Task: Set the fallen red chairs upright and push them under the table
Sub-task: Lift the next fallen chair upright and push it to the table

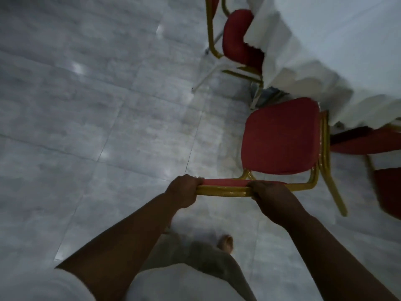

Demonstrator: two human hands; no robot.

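A red chair (280, 135) with a gold frame stands upright in front of me, its seat just short of the table's white cloth (325, 44). My left hand (184, 190) grips the left end of its backrest top rail. My right hand (273, 196) grips the same rail further right. A second red chair (238, 38) sits partly under the cloth at the upper middle. Another red chair (368, 142) lies at the right edge, partly hidden by the cloth, and I cannot tell its pose.
Grey tiled floor (97, 105) spreads wide to the left. A white table leg (208, 74) slants across the floor near the far chair. My bare foot (226, 243) shows below the held chair.
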